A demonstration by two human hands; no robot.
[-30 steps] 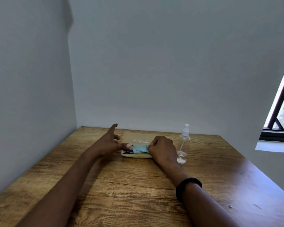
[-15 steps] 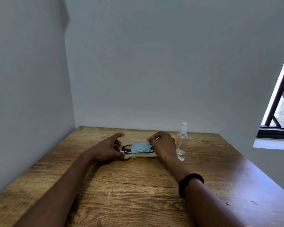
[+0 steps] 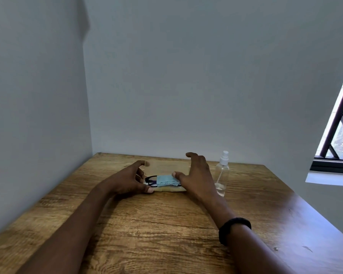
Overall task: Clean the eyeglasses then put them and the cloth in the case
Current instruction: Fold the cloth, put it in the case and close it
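Case (image 3: 171, 189): beige, lying open on the desk (image 3: 166, 224) between the two hands; its lid (image 3: 166, 167) stands up at the back.
Eyeglasses (image 3: 151, 178): dark frame, inside the case; only the left part shows, the rest is under the cloth.
Cloth (image 3: 166, 180): pale blue, folded, lying on top of the eyeglasses in the case.
Left hand (image 3: 130, 179): fingers curled round the left end of the case, thumb against its front edge, forefinger up beside the lid's corner.
Right hand (image 3: 199, 175): fingers spread and raised above the right end of the case; thumb tip touches the cloth.
Change: a second ago the right hand was curled low over the cloth and the left forefinger pointed upward. The right hand has since opened and lifted, while the left has closed round the case's end.
Meaning for the task: eyeglasses and cloth appear to be packed; the remaining step is probably folding the lid down, with the cloth kept inside the edge.
Spray bottle (image 3: 222, 175): clear, upright, just right of the right hand, untouched.
Wristband (image 3: 235, 228): black, on the right forearm.
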